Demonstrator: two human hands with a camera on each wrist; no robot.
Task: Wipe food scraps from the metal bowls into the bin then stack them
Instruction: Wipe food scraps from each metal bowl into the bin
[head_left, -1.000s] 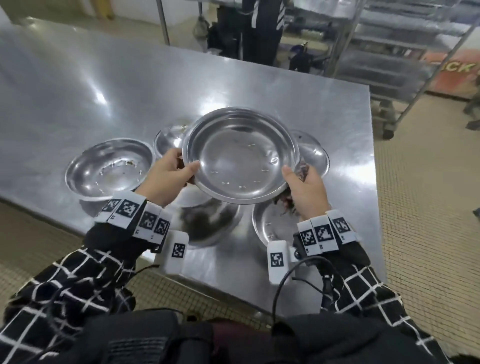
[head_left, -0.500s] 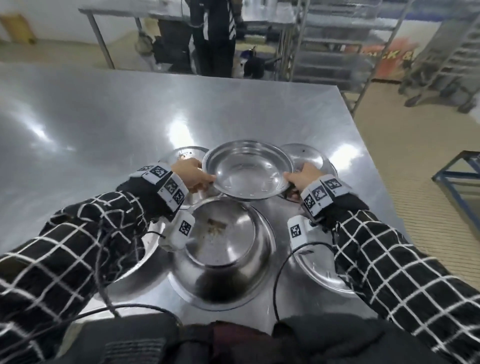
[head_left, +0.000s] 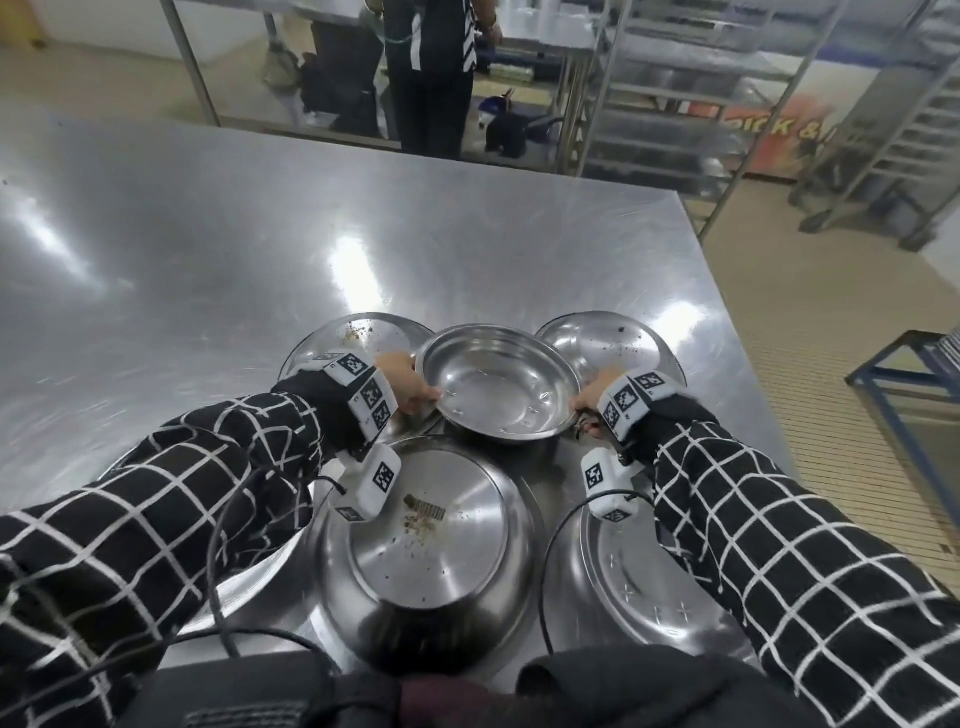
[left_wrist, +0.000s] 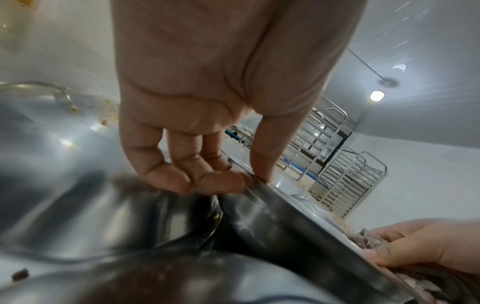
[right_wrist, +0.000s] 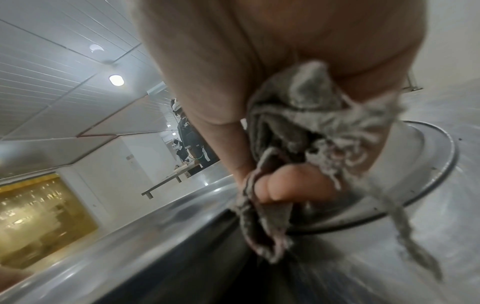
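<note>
Clean bowl (head_left: 501, 387): on the steel table (head_left: 208, 249), just beyond the upturned bowl (head_left: 423, 551) with scraps on its base. Your left hand (head_left: 402, 387) pinches its left rim, thumb over fingers. Your right hand (head_left: 589, 392) holds the opposite rim, fingers curled round a grey rag (right_wrist: 311, 131); contact there is blurred.

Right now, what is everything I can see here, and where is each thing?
Held bowl: one, silver, wiped, gripped at both rims.
Scrap-soiled bowls: two, silver; near middle, far left.
Other bowls: far right, near right; another mostly hidden under left sleeve.
Table: one, steel.
Cloth: one, grey, in right hand.
Racks: steel, behind.
Standing person: beyond table.
Left hand: pinches rim.
Right hand: holds rim and cloth.
</note>
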